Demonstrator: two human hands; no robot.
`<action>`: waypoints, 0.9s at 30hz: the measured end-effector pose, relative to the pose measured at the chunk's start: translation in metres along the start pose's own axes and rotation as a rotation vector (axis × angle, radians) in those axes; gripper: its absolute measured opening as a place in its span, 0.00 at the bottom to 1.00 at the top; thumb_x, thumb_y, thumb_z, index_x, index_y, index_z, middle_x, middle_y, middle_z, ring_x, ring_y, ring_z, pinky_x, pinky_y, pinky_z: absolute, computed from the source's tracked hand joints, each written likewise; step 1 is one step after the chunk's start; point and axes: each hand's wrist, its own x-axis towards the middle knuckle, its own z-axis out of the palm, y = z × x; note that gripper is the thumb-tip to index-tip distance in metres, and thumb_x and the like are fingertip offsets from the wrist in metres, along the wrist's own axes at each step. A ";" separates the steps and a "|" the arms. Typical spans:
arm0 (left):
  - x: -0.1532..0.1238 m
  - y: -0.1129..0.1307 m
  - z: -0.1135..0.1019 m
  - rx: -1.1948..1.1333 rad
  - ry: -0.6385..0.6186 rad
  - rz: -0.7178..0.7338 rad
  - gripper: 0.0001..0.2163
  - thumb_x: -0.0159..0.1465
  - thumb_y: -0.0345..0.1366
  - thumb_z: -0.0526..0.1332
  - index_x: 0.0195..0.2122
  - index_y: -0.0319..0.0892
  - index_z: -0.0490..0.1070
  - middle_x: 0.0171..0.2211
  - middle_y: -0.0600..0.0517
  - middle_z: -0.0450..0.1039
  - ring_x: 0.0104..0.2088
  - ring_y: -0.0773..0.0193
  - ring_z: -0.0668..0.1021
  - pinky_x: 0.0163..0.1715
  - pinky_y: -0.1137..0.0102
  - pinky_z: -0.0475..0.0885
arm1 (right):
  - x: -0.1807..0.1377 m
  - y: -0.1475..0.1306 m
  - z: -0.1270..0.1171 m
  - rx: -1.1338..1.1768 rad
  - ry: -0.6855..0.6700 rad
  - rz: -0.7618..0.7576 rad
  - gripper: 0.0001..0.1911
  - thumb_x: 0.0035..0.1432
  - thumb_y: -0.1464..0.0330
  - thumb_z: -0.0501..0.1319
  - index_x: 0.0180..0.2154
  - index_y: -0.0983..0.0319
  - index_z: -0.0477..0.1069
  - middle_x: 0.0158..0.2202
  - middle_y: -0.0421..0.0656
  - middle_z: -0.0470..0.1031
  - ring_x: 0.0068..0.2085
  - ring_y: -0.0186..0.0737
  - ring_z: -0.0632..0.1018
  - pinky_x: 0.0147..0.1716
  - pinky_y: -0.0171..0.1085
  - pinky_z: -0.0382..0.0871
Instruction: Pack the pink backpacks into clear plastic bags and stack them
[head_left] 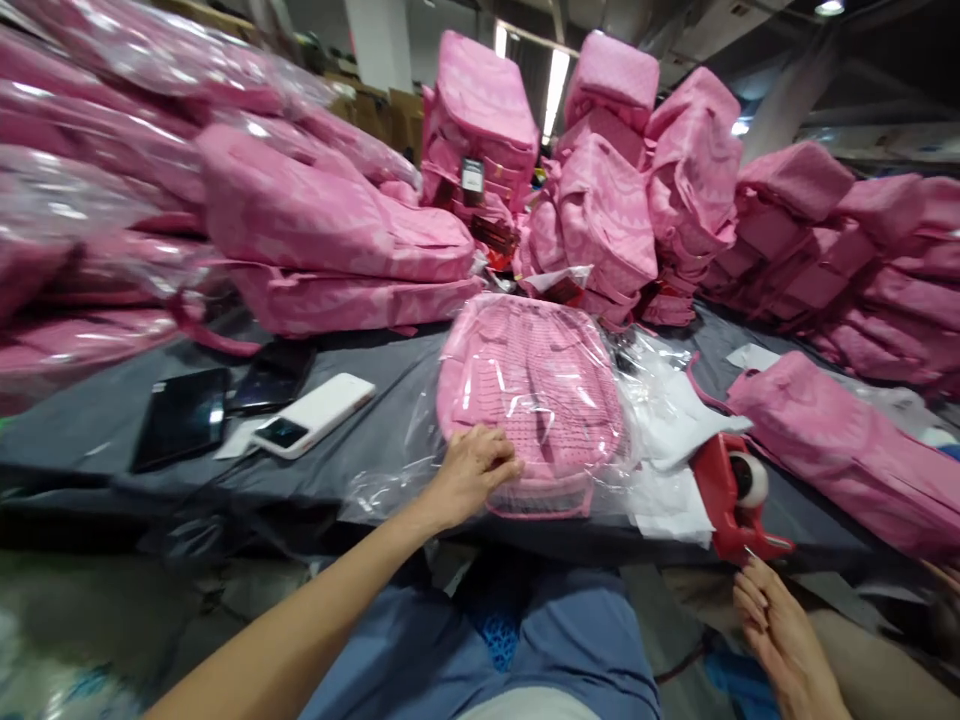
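Note:
A pink backpack [536,380] lies on the table in front of me, inside a clear plastic bag [409,490] whose loose edges spread to both sides. My left hand [476,470] rests on the lower left of it, fingers curled against the plastic. To the right, a red tape dispenser [721,500] with a white roll of tape [748,480] stands at the table's front edge. My right hand [772,615] is just below its cutting end, thumb and fingertips pinched together on what looks like a bit of tape, hard to make out.
Stacked pink backpacks [337,220] line the left and back. Another pink backpack [847,450] lies at right. On the left are a white power bank [315,415] and a black tablet-like device [182,418]. Clear bags and white sheets [675,430] lie beside the dispenser.

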 end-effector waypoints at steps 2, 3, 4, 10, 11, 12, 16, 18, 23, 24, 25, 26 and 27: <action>0.000 -0.007 0.001 -0.015 0.007 0.043 0.18 0.64 0.46 0.59 0.20 0.44 0.64 0.25 0.53 0.67 0.33 0.58 0.69 0.38 0.62 0.60 | -0.008 -0.012 0.000 -0.087 0.015 0.041 0.29 0.40 0.55 0.77 0.26 0.58 0.58 0.19 0.28 0.52 0.17 0.24 0.53 0.09 0.23 0.47; 0.000 -0.009 0.000 -0.013 0.002 0.055 0.19 0.65 0.48 0.58 0.20 0.45 0.64 0.25 0.53 0.67 0.33 0.58 0.69 0.37 0.63 0.60 | -0.012 -0.019 0.001 -0.131 0.022 0.068 0.29 0.39 0.54 0.77 0.27 0.58 0.60 0.19 0.28 0.54 0.16 0.23 0.53 0.10 0.23 0.45; 0.001 -0.011 -0.001 -0.003 -0.012 0.056 0.20 0.65 0.50 0.57 0.20 0.45 0.64 0.25 0.53 0.67 0.33 0.57 0.69 0.36 0.63 0.61 | -0.014 -0.026 0.002 -0.173 0.034 0.099 0.28 0.38 0.54 0.77 0.28 0.58 0.61 0.19 0.28 0.55 0.16 0.23 0.54 0.11 0.23 0.43; 0.003 -0.010 -0.006 0.075 -0.102 0.001 0.21 0.63 0.54 0.53 0.20 0.46 0.63 0.25 0.52 0.66 0.34 0.56 0.70 0.37 0.62 0.62 | -0.018 -0.056 0.006 -0.440 0.130 0.164 0.21 0.41 0.58 0.76 0.31 0.60 0.70 0.27 0.36 0.72 0.26 0.29 0.73 0.19 0.24 0.58; 0.003 -0.009 -0.005 0.081 -0.097 -0.002 0.21 0.62 0.55 0.52 0.20 0.46 0.63 0.25 0.52 0.66 0.34 0.56 0.70 0.37 0.62 0.62 | -0.018 -0.059 0.008 -0.456 0.122 0.146 0.20 0.41 0.58 0.75 0.30 0.61 0.71 0.28 0.38 0.73 0.28 0.30 0.74 0.21 0.25 0.61; 0.003 -0.009 -0.005 0.086 -0.091 -0.004 0.21 0.62 0.55 0.52 0.20 0.46 0.64 0.25 0.52 0.66 0.33 0.56 0.70 0.37 0.62 0.62 | -0.018 -0.063 0.009 -0.457 0.107 0.119 0.20 0.41 0.58 0.75 0.29 0.61 0.71 0.28 0.39 0.75 0.29 0.31 0.74 0.22 0.26 0.63; 0.003 -0.012 -0.003 0.106 -0.088 -0.007 0.23 0.62 0.57 0.51 0.19 0.46 0.63 0.24 0.52 0.66 0.32 0.56 0.70 0.37 0.62 0.62 | -0.019 -0.074 0.015 -0.400 0.075 -0.042 0.23 0.36 0.55 0.77 0.26 0.61 0.68 0.24 0.40 0.74 0.24 0.31 0.71 0.20 0.29 0.61; 0.002 -0.015 -0.002 0.101 -0.083 -0.001 0.24 0.62 0.59 0.51 0.19 0.46 0.63 0.24 0.53 0.66 0.32 0.57 0.70 0.37 0.63 0.62 | -0.023 -0.076 0.013 -0.378 0.098 -0.071 0.25 0.35 0.54 0.77 0.26 0.60 0.67 0.22 0.38 0.72 0.22 0.30 0.69 0.18 0.29 0.59; 0.001 -0.023 0.002 0.072 -0.052 0.027 0.28 0.63 0.63 0.49 0.19 0.46 0.65 0.23 0.53 0.67 0.31 0.58 0.68 0.35 0.64 0.62 | -0.034 -0.065 -0.011 -0.278 0.137 0.040 0.26 0.33 0.59 0.79 0.28 0.60 0.66 0.21 0.34 0.68 0.20 0.27 0.66 0.17 0.25 0.52; 0.001 -0.023 0.002 0.068 -0.053 0.020 0.28 0.63 0.64 0.50 0.19 0.47 0.66 0.23 0.53 0.68 0.31 0.58 0.68 0.35 0.64 0.62 | -0.034 -0.061 -0.018 -0.244 0.130 0.060 0.25 0.33 0.60 0.79 0.28 0.61 0.66 0.21 0.34 0.68 0.20 0.26 0.66 0.16 0.25 0.51; 0.001 -0.023 0.002 0.062 -0.055 0.011 0.28 0.62 0.64 0.50 0.19 0.47 0.67 0.23 0.53 0.68 0.31 0.58 0.68 0.35 0.64 0.63 | -0.033 -0.057 -0.024 -0.210 0.122 0.074 0.25 0.34 0.62 0.79 0.28 0.61 0.66 0.22 0.34 0.67 0.20 0.26 0.66 0.16 0.25 0.51; 0.001 -0.022 0.002 0.055 -0.055 0.004 0.27 0.62 0.64 0.51 0.19 0.48 0.67 0.23 0.53 0.69 0.31 0.57 0.69 0.35 0.64 0.63 | -0.031 -0.053 -0.029 -0.180 0.115 0.084 0.25 0.34 0.62 0.79 0.28 0.61 0.66 0.22 0.34 0.67 0.20 0.26 0.65 0.16 0.24 0.51; 0.001 -0.021 0.001 0.047 -0.055 -0.001 0.27 0.61 0.64 0.52 0.19 0.48 0.68 0.23 0.53 0.69 0.30 0.57 0.69 0.35 0.63 0.64 | -0.028 -0.049 -0.034 -0.153 0.111 0.090 0.25 0.33 0.62 0.79 0.28 0.61 0.66 0.22 0.34 0.67 0.20 0.25 0.65 0.17 0.24 0.51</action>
